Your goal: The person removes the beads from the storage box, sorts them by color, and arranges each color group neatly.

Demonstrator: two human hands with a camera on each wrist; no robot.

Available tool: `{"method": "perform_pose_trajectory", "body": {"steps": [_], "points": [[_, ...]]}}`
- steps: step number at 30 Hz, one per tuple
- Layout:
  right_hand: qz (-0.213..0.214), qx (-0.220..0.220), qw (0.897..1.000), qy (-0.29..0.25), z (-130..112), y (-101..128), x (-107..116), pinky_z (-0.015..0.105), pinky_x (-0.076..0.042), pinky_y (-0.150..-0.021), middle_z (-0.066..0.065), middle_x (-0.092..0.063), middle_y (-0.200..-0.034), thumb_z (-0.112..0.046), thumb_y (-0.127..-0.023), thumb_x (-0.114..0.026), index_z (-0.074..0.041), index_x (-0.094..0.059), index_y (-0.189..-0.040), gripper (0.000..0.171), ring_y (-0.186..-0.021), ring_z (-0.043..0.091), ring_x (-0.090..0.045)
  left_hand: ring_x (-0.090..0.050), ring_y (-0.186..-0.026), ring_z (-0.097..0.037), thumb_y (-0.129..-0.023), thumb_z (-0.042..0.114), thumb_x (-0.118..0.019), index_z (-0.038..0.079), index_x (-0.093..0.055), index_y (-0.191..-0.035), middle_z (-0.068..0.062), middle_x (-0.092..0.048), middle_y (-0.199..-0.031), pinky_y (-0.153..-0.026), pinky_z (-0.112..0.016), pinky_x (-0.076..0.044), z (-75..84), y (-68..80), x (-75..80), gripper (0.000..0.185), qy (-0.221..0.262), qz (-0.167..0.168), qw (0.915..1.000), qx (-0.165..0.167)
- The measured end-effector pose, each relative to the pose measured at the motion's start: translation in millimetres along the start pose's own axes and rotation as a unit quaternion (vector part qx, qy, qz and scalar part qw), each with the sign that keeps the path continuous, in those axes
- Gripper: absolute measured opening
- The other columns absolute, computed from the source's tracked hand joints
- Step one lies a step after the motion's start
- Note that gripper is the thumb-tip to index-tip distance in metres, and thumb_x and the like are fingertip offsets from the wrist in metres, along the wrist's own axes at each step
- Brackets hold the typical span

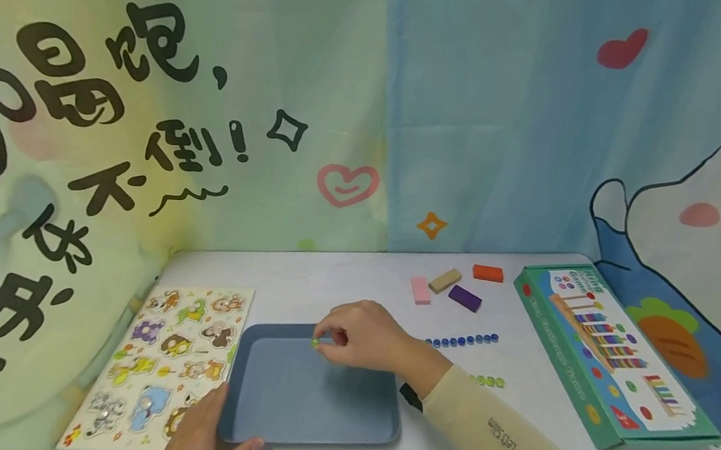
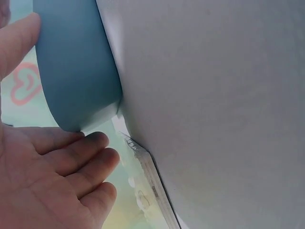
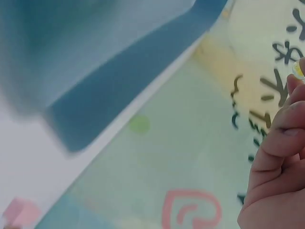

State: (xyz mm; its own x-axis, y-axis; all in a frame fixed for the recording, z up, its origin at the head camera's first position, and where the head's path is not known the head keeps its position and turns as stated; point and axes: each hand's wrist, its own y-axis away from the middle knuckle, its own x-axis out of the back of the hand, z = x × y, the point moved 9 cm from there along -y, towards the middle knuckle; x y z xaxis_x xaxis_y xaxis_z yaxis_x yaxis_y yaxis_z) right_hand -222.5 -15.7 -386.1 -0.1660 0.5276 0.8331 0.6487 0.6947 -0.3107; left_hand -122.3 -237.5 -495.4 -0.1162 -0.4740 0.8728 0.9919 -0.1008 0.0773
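A blue-grey tray (image 1: 319,430) lies on the white table in the head view. My right hand (image 1: 351,337) hovers over the tray's far edge and pinches a small green bead (image 1: 314,343) between thumb and fingertips; the bead (image 3: 298,69) shows at the fingertips in the right wrist view. My left hand (image 1: 207,435) rests at the tray's near left corner, thumb on the rim and fingers straight; its fingers (image 2: 76,157) lie beside the tray (image 2: 76,71) in the left wrist view.
An animal peg puzzle board (image 1: 162,358) lies left of the tray. Pink, tan, purple and orange blocks (image 1: 451,289) sit behind. A row of blue beads (image 1: 462,341) and some green beads (image 1: 489,381) lie right of the tray. A green game box (image 1: 611,354) is at far right.
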Motion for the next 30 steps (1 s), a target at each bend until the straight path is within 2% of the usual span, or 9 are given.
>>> {"method": "perform_pose_trajectory", "body": {"steps": [6,10,13,19,25,30], "points": [[0.048,-0.035,0.998,0.017,23.3,28.8,35.9,0.014,-0.039,-0.054,-0.013,-0.055,-0.065,-0.021,-0.089,-0.083,-0.019,-0.082,-0.096,0.008,-0.06,-0.006,-0.042,-0.046,-0.144,-0.053,-0.08,0.076,-0.074,-0.006,-0.031,-0.16,-0.028,-0.045,-0.159,-0.12,-0.068,-0.038,-7.4,1.2,-3.0,0.122,-0.004,-0.025,0.9993,0.027],[0.084,-0.059,0.994,0.031,41.6,52.5,58.0,0.014,-0.038,-0.053,-0.014,-0.053,-0.064,-0.018,-0.087,-0.085,-0.019,-0.082,-0.094,0.008,-0.059,-0.006,-0.041,-0.046,-0.144,-0.053,-0.081,0.077,-0.073,-0.005,-0.031,-0.16,-0.028,-0.045,-0.159,-0.12,-0.069,-0.039,-8.8,1.5,-4.1,0.121,-0.009,-0.027,0.9993,0.024],[0.103,-0.095,0.99,0.034,57.5,73.0,73.1,0.016,-0.039,-0.053,-0.016,-0.053,-0.063,-0.015,-0.086,-0.086,-0.019,-0.081,-0.092,0.009,-0.058,-0.006,-0.042,-0.048,-0.143,-0.052,-0.081,0.077,-0.073,-0.004,-0.032,-0.159,-0.027,-0.047,-0.158,-0.119,-0.069,-0.04,-7.6,1.5,-3.9,0.119,-0.007,-0.022,0.9996,0.017],[0.119,-0.197,0.972,0.051,91.4,118.7,92.7,0.019,-0.044,-0.057,-0.015,-0.052,-0.065,-0.016,-0.086,-0.085,-0.019,-0.081,-0.093,0.008,-0.062,0.0,-0.046,-0.057,-0.135,-0.045,-0.081,0.072,-0.076,0.0,-0.037,-0.157,-0.021,-0.056,-0.151,-0.113,-0.066,-0.047,-3.2,-0.5,-2.0,0.112,0.002,-0.005,0.9999,-0.011],[0.135,-0.254,0.956,0.062,116.9,166.7,102.1,0.019,-0.041,-0.055,-0.011,-0.051,-0.065,-0.014,-0.087,-0.084,-0.015,-0.081,-0.095,0.009,-0.061,0.003,-0.046,-0.056,-0.136,-0.046,-0.08,0.075,-0.075,-0.002,-0.036,-0.157,-0.023,-0.054,-0.151,-0.114,-0.065,-0.046,-9.3,-1.3,-6.3,0.116,-0.005,-0.026,0.9996,0.01],[0.114,-0.305,0.943,0.074,132.3,200.3,103.0,0.019,-0.037,-0.052,-0.009,-0.05,-0.064,-0.016,-0.088,-0.083,-0.012,-0.081,-0.098,0.011,-0.06,0.004,-0.044,-0.053,-0.139,-0.049,-0.08,0.078,-0.073,-0.004,-0.034,-0.157,-0.026,-0.051,-0.154,-0.115,-0.066,-0.044,-13.3,-2.1,-10.5,0.119,-0.012,-0.034,0.9991,0.021]]}}
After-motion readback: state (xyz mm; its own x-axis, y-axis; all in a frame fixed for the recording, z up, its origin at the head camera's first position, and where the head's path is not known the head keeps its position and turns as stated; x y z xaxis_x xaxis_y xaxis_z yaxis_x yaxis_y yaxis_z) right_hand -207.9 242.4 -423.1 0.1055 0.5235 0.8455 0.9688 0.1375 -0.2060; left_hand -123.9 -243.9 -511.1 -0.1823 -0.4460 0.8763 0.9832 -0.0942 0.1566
